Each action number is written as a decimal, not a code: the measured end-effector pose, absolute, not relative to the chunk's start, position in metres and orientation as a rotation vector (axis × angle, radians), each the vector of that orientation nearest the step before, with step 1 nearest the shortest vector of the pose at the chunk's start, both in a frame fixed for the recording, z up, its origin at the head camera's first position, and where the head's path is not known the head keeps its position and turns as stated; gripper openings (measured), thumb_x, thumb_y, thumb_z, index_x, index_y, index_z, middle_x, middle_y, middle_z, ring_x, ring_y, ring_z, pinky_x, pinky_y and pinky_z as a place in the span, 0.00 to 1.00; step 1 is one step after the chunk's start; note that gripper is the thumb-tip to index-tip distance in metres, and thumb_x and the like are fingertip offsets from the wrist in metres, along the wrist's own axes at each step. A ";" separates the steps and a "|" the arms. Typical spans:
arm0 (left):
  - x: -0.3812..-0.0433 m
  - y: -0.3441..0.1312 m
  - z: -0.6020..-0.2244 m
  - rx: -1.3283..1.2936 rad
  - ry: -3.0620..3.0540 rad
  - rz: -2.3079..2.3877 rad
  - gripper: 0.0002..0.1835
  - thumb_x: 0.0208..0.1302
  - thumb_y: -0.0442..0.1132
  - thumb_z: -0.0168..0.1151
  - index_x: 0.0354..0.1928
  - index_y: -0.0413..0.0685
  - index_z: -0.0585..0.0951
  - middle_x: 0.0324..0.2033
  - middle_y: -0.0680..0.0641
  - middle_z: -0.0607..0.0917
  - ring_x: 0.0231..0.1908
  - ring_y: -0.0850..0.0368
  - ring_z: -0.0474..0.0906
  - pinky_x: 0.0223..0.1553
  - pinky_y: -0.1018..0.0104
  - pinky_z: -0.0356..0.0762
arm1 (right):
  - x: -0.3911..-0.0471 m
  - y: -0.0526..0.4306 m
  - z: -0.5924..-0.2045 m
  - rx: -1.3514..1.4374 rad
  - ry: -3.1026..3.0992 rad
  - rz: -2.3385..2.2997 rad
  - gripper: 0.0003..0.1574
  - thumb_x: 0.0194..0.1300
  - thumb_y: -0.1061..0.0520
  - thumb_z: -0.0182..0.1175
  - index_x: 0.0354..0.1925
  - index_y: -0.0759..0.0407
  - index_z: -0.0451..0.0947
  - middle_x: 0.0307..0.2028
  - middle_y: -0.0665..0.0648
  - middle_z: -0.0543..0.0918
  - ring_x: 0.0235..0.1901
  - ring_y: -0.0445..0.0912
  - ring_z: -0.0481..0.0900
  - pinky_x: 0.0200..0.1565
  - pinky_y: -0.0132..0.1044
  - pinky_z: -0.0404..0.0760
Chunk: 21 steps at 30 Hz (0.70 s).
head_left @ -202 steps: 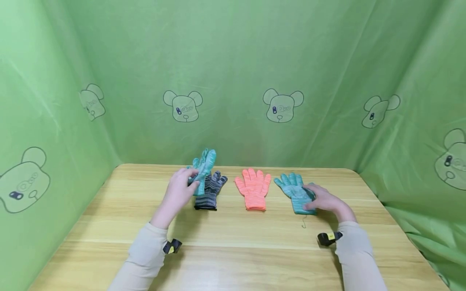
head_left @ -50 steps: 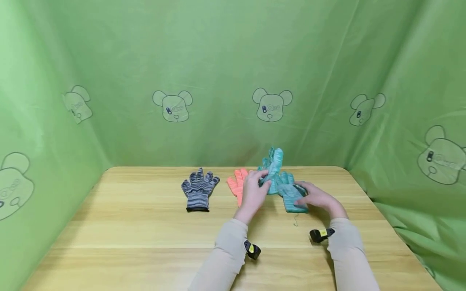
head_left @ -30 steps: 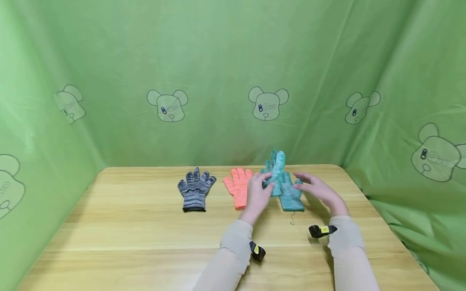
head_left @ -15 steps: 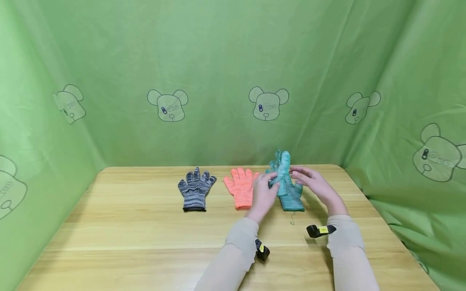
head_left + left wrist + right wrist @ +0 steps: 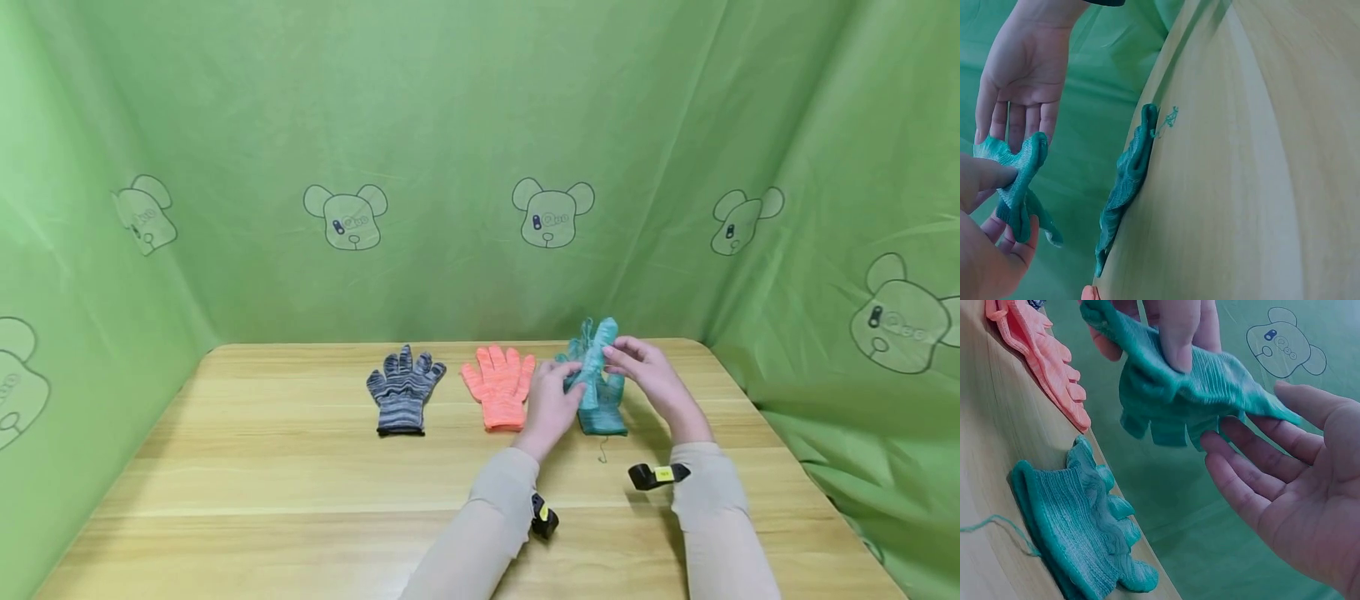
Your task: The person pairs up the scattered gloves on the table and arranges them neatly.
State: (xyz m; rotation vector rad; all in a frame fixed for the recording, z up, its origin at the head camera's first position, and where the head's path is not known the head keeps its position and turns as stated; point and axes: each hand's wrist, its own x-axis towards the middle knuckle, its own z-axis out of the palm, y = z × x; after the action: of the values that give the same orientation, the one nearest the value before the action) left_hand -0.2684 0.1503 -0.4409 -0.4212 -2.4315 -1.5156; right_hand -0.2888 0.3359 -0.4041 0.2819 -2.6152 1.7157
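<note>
My left hand pinches a teal knitted glove between thumb and fingers, holding it up off the table. The right hand is at the other side of this glove; in the right wrist view its fingers reach under the glove's edge, extended, with the thumb just above. Below lies a second teal glove, flat on the table, a loose thread trailing from its cuff. In the head view the raised glove covers part of it.
An orange glove lies left of the teal ones, and a grey-black striped glove further left. All rest near the far edge of the wooden table. A green curtain hangs behind and at both sides.
My left hand has carried the teal glove from above the striped glove, rightward past the orange one, to above the second teal glove. The right hand has left the lying glove and risen to the held one.
</note>
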 end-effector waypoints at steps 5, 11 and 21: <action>-0.267 0.153 -0.444 -0.421 -2.485 -1.451 0.18 0.63 0.40 0.65 0.56 0.56 0.83 0.48 0.47 0.79 0.49 0.56 0.75 0.52 0.67 0.76 | -0.290 0.333 -0.407 0.328 -2.530 1.805 0.19 0.73 0.50 0.54 0.48 0.66 0.71 0.36 0.43 0.81 0.38 0.35 0.81 0.47 0.30 0.83; -0.264 0.155 -0.445 -0.402 -2.508 -1.457 0.18 0.65 0.42 0.64 0.57 0.57 0.82 0.49 0.47 0.76 0.47 0.59 0.74 0.50 0.69 0.77 | -0.292 0.333 -0.409 0.347 -2.496 1.869 0.17 0.73 0.51 0.53 0.48 0.65 0.71 0.35 0.42 0.83 0.36 0.35 0.82 0.46 0.30 0.84; -0.267 0.155 -0.448 -0.373 -2.506 -1.573 0.19 0.65 0.43 0.64 0.58 0.59 0.82 0.54 0.43 0.76 0.53 0.53 0.75 0.54 0.61 0.78 | -0.292 0.336 -0.409 0.330 -2.459 1.937 0.12 0.74 0.52 0.53 0.47 0.59 0.72 0.35 0.42 0.84 0.35 0.35 0.83 0.44 0.30 0.84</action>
State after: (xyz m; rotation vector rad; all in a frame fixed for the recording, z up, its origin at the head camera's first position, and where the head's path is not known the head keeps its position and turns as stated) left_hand -0.2669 0.1549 -0.4484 -0.3727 -2.5058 -1.5728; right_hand -0.2916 0.3359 -0.4094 0.3295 -2.4592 1.9374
